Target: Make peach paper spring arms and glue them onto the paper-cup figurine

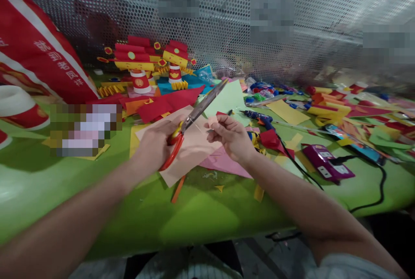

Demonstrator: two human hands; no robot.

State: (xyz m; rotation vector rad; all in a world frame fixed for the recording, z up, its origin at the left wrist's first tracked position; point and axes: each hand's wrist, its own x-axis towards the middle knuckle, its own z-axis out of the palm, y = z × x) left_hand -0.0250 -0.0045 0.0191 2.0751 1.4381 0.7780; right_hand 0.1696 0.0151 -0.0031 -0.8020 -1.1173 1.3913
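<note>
My left hand (154,142) is closed around the red and yellow handles of a pair of scissors (201,107). The blades point up and to the right and look nearly together. Across from it, my right hand (232,135) pinches a small piece of pale peach paper (213,121) between thumb and fingers, just right of the blades. Beneath both hands lies a larger peach sheet (181,175), with a pink sheet (223,162) partly under it. A pale green sheet (231,97) and red paper (181,101) lie behind the scissors.
Red and yellow paper figures on cups (140,81) stand at the back left. A glue gun (259,117) and a purple power socket (327,164) with a black cord lie to the right among paper scraps. A perforated metal screen (220,24) rises behind the green table (194,231).
</note>
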